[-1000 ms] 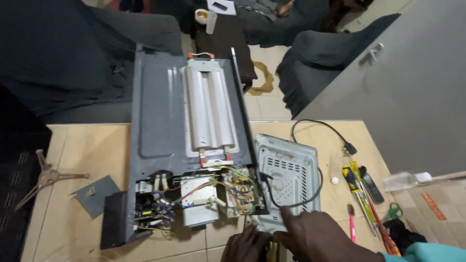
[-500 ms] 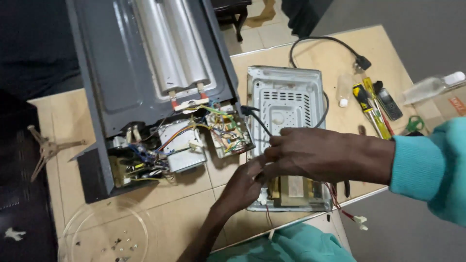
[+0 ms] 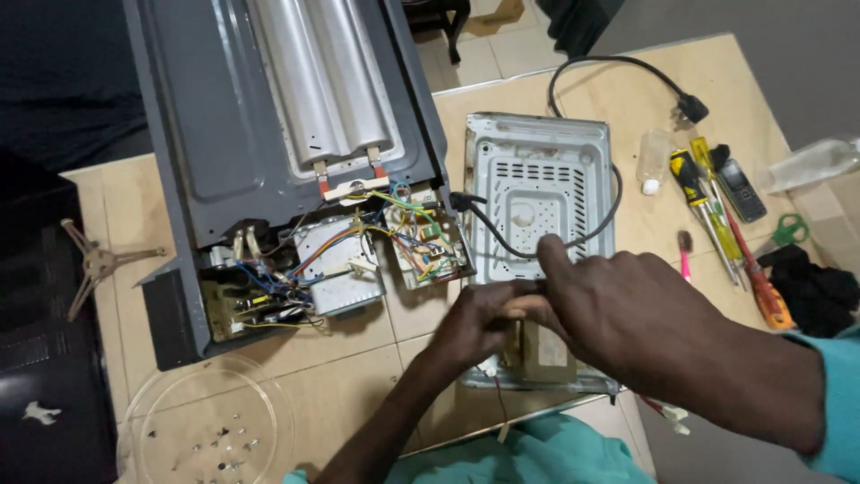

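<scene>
Grey sheet-metal panel [image 3: 537,193], perforated and ribbed, lies on the tiled worktop [image 3: 358,358] right of the opened appliance chassis [image 3: 269,134] with exposed coloured wiring [image 3: 394,233]. Since a second earlier the view has dropped and both hands have moved onto the panel's near edge. Left hand [image 3: 479,323] pinches a small part there; right hand [image 3: 627,314] overlaps it, forefinger extended, grip hidden. Black cord [image 3: 537,242] crosses the panel. Screwdrivers [image 3: 717,215] lie right; glass turntable [image 3: 210,421] near left.

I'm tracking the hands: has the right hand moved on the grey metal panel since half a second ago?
Yes. The right hand has slid toward the panel's near edge, its forefinger now by the black cable, beside the left hand.
</scene>
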